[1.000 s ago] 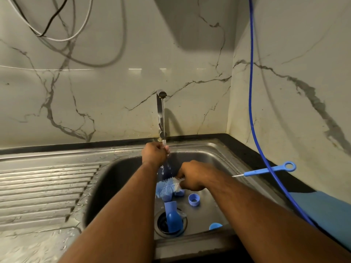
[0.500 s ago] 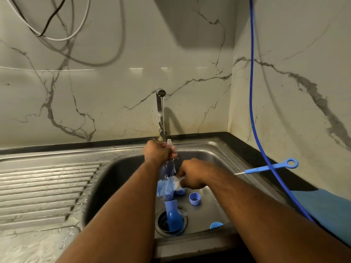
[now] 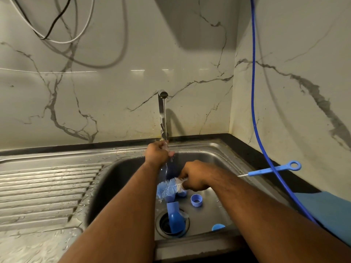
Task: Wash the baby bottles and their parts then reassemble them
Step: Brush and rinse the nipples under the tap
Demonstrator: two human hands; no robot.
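My left hand [image 3: 158, 153] is raised under the running tap [image 3: 163, 114] and pinches a small clear part, likely a teat [image 3: 166, 146], in the water stream. My right hand [image 3: 195, 177] grips a blue and white bottle brush [image 3: 168, 188] over the sink basin, bristles pointing left. On the sink floor lie a blue collar ring [image 3: 196, 200], a blue bottle piece [image 3: 175, 217] over the drain, and a blue cap [image 3: 218, 227] at the front. More blue parts sit half hidden under the brush.
The steel sink [image 3: 214, 149] has a ribbed, wet drainboard [image 3: 43, 188] on the left. A thin blue teat brush [image 3: 273, 168] lies on the black counter at the right, crossed by a hanging blue cable [image 3: 253, 111]. A blue cloth [image 3: 326, 211] lies at the far right.
My left hand rose slightly closer to the tap's outlet with the clear part. My right hand with the brush stayed almost where it was.
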